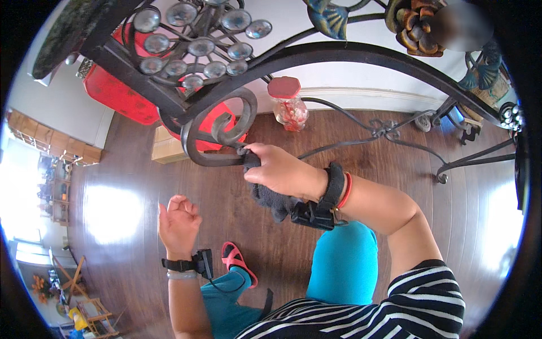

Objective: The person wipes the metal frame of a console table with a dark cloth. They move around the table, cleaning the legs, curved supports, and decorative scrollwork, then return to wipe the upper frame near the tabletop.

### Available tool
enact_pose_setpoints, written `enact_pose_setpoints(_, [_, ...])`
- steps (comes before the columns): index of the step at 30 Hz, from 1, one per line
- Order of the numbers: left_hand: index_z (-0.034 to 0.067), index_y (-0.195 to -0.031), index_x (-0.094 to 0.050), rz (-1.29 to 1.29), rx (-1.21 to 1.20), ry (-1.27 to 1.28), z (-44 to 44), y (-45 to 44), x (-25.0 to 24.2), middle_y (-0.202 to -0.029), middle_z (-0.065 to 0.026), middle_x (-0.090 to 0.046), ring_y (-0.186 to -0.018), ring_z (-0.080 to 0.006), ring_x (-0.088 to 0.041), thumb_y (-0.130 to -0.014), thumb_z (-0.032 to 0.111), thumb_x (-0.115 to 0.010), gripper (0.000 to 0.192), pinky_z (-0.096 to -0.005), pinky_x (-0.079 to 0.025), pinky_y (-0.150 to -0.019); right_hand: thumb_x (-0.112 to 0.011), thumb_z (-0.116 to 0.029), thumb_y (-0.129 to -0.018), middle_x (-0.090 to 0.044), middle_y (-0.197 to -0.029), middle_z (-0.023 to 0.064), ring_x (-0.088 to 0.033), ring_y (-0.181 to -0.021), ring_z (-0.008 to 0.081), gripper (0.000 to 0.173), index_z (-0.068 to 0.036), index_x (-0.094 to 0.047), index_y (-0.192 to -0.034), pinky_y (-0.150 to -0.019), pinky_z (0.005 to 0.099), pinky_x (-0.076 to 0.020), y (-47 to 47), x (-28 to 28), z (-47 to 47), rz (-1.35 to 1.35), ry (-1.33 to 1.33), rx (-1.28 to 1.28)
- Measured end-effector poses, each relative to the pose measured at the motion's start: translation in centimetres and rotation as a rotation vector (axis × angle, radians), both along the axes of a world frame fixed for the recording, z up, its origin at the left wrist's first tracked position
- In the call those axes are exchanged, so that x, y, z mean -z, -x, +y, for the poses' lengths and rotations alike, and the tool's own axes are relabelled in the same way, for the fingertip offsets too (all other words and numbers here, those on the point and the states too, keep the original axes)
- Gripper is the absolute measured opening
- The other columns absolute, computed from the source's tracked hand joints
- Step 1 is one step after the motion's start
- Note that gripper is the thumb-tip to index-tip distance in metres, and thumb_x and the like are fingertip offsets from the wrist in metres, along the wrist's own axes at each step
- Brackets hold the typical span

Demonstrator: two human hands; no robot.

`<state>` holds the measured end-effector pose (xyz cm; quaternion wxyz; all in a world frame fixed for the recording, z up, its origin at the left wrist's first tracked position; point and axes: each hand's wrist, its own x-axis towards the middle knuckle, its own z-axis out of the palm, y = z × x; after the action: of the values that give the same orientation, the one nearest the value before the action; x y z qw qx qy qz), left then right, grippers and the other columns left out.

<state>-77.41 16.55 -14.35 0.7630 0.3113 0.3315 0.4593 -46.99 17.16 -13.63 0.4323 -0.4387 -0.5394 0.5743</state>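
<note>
Before me stands a dark wrought-iron table frame [338, 51] with a scrolled metal curl [192, 140] below its left corner. My right hand [275, 171] grips a dark grey cloth [271, 201] wrapped against the bottom bar of that curl, and the rest of the cloth hangs under the palm. My left hand [180, 220] is raised above the floor at lower left, away from the frame, its fingers partly curled and nothing in it. Clear glass-like discs [201, 46] and a bronze-coloured metal flower [419, 29] decorate the frame.
Behind the frame, a glass jar with a red lid [290, 106] stands on the wooden floor. Left of it are a cardboard box [167, 146] and a red container [118, 95]. Curved iron cross-bars [338, 144] run low between the legs. A wooden easel-like stand [91, 313] is at far lower left.
</note>
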Motion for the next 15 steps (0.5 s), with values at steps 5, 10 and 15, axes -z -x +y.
enact_pose_setpoints(5, [0.007,-0.111,-0.057,-0.055,0.014,-0.013,0.3,-0.4,-0.1,-0.091,-0.0039,-0.055,-0.089,-0.0188,-0.049,-0.099,0.051,-0.041,0.049,-0.0302,-0.042,-0.069,-0.061,-0.009,-0.087,-0.055,-0.079,0.0012,-0.053,-0.074,0.0083,0.032,0.002,-0.053,-0.115,-0.065,0.0267,-0.0467,2.2,-4.5,-2.3,0.261,-0.035,0.066])
enact_pose_setpoints(10, [0.007,-0.109,-0.057,0.013,-0.061,-0.015,0.1,-1.7,-1.1,-0.090,-0.0043,-0.056,-0.086,-0.0185,-0.051,-0.099,0.051,-0.040,0.049,-0.0307,-0.045,-0.071,-0.060,-0.005,-0.090,-0.055,-0.093,0.0004,-0.053,-0.082,0.0059,0.048,0.001,-0.041,-0.134,-0.071,0.0245,-0.0475,4.8,-7.8,-4.2,0.421,-0.089,0.138])
enact_pose_setpoints(15, [0.006,-0.103,-0.058,0.078,-0.130,0.034,0.0,-2.3,-1.7,-0.089,-0.0036,-0.057,-0.076,-0.0162,-0.055,-0.100,0.052,-0.039,0.050,-0.0274,-0.047,-0.066,-0.060,-0.004,-0.090,-0.057,-0.094,0.0014,-0.057,-0.084,0.0073,0.047,0.000,-0.042,-0.133,-0.073,0.0231,-0.0485,5.1,-10.4,-4.3,0.773,0.088,0.090])
